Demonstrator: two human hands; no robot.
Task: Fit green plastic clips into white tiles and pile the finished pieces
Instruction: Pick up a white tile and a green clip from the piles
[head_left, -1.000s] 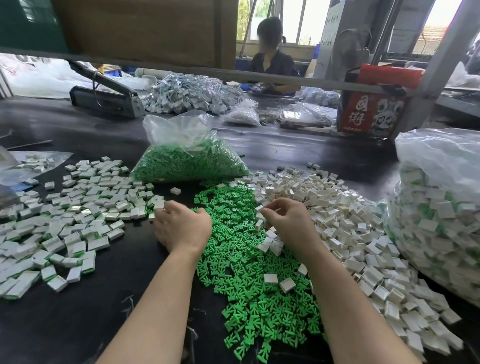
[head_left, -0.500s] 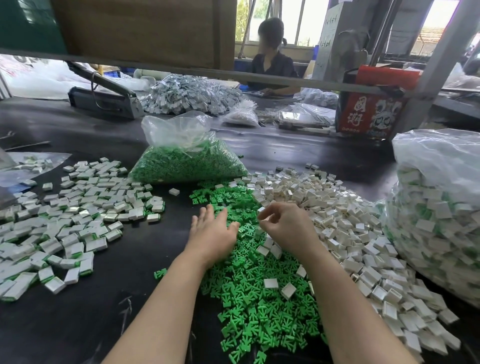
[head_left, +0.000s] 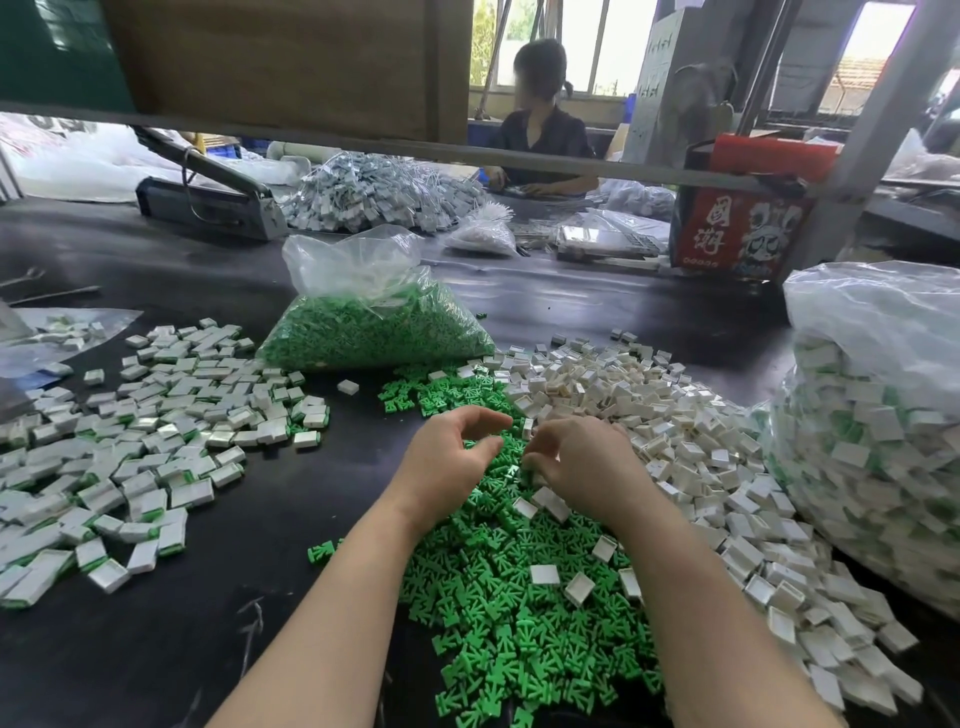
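Note:
A heap of loose green clips (head_left: 519, 597) lies on the black table in front of me. To its right spreads a heap of empty white tiles (head_left: 675, 415). Finished tiles with green edges (head_left: 156, 441) are scattered on the left. My left hand (head_left: 447, 462) hovers over the green clips with its fingers loosely curved and a gap between thumb and forefinger; I see no clip in it. My right hand (head_left: 582, 462) is close beside it, fingers curled, pinching a small white tile (head_left: 527, 428) at its fingertips.
A clear bag of green clips (head_left: 374, 332) stands behind the heaps. A big bag of finished pieces (head_left: 872, 441) fills the right edge. Farther back are a grey sealing machine (head_left: 208, 208), a red box (head_left: 737, 228) and a seated person (head_left: 540, 135). A shelf beam (head_left: 571, 161) crosses overhead.
My left hand came from the finished pile on the left onto the green clips, lay flat, and now has lifted with curved fingers beside the right hand. The right hand stayed put.

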